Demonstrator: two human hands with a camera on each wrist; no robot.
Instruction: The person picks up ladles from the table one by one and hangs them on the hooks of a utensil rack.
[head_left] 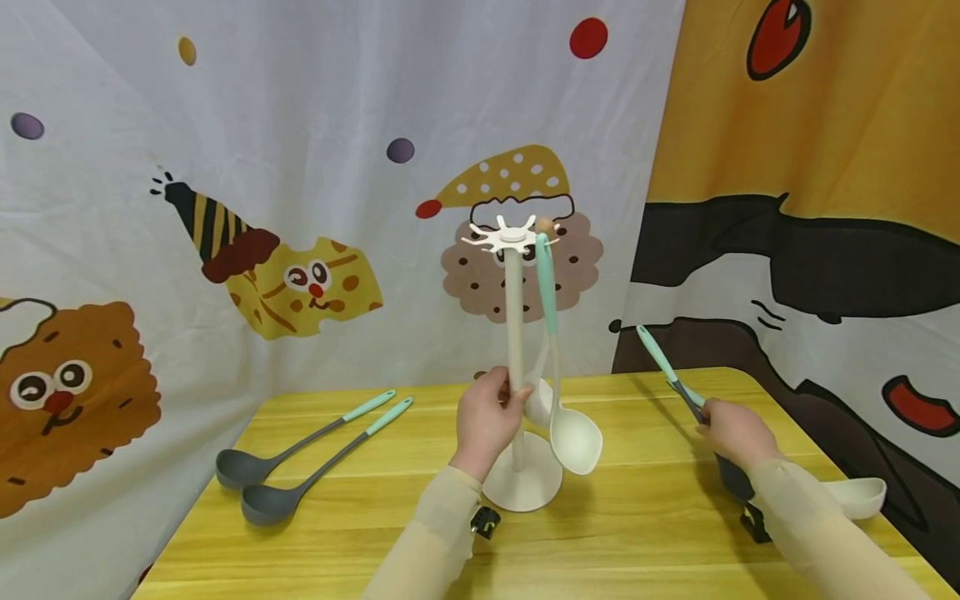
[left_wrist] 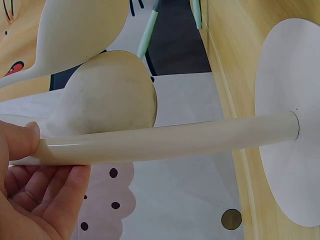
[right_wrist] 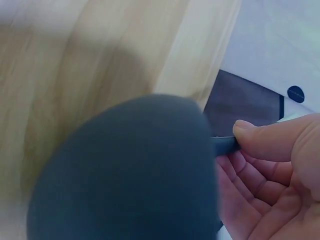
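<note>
My left hand grips the pole of a cream utensil stand, with the thumb on one side and the fingers on the other. Two white spoons hang from the stand's right side; the front spoon has a mint handle, and the other spoon is partly hidden behind it. At the right of the table, my right hand pinches the grey shaft of a ladle. The ladle's mint handle points up and away; its dark bowl is partly hidden by the wrist in the head view.
Two grey ladles with mint handles, a rear ladle and a front ladle, lie on the wooden table at left. A white ladle lies beyond the right forearm. A printed curtain hangs behind the table.
</note>
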